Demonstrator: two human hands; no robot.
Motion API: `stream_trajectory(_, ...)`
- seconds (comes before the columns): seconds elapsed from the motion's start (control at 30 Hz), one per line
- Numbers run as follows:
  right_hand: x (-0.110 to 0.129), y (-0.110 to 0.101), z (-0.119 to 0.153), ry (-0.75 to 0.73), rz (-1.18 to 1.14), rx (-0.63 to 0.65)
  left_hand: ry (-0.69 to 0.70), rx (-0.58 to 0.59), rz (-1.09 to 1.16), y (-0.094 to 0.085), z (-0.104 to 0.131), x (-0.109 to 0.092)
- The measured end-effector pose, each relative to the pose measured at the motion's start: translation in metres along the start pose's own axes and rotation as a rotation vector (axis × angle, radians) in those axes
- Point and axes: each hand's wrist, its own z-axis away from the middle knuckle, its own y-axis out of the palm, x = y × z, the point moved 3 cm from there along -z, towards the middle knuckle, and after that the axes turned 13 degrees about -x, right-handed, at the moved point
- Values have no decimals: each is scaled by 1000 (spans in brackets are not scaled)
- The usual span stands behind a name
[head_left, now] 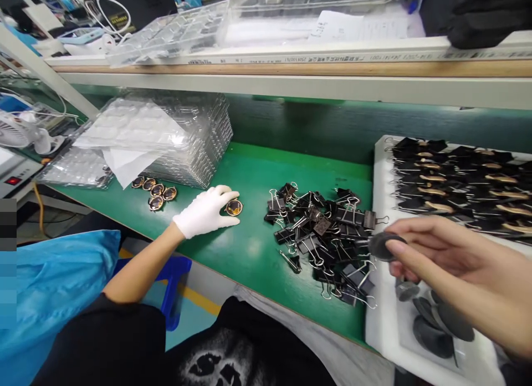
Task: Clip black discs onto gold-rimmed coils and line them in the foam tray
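My left hand (206,211), in a white glove, has its thumb and fingers around a small round gold-rimmed part (234,207) on the green table. Bare, my right hand (436,258) pinches a dark grey disc (384,246) between thumb and fingers, over the left edge of a white foam tray (376,319). More dark discs (432,336) lie in the tray below that hand. Between my hands is a heap of black binder clips (322,225) with silver handles. Several more gold-rimmed parts (155,203) sit left of my gloved hand.
Stacked clear plastic trays (187,136) stand at the back left under a white sheet (128,125). A shelf (291,86) crosses above the table. Rows of clipped parts (461,181) fill the foam tray's far section. Blue cloth (70,275) hangs at the left.
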Motion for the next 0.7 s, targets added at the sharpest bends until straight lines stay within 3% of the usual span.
stream_trajectory(0.13, 13, 24, -3, 103, -163, 210, 48, 129, -34, 2, -14, 6)
stream_trajectory(0.2, 17, 34, -2, 139, -242, 247, 39, 131, -106, 1, -18, 3)
stream_trajectory(0.27, 20, 45, -1, 172, -322, 288, 38, 63, -134, -5, -20, -7)
stream_trajectory(0.37, 25, 61, -2, 196, -406, 339, 121, -157, -94, -23, -22, -39)
stream_trajectory(0.5, 31, 74, -3, 164, -470, 369, 385, -435, -60, -46, -30, -101)
stream_trajectory(0.6, 32, 75, -2, 142, -453, 371, 560, -512, -67, -51, -42, -136)
stream_trajectory(0.7, 32, 69, -1, 40, -380, 290, 635, -552, -66, -51, -53, -151)
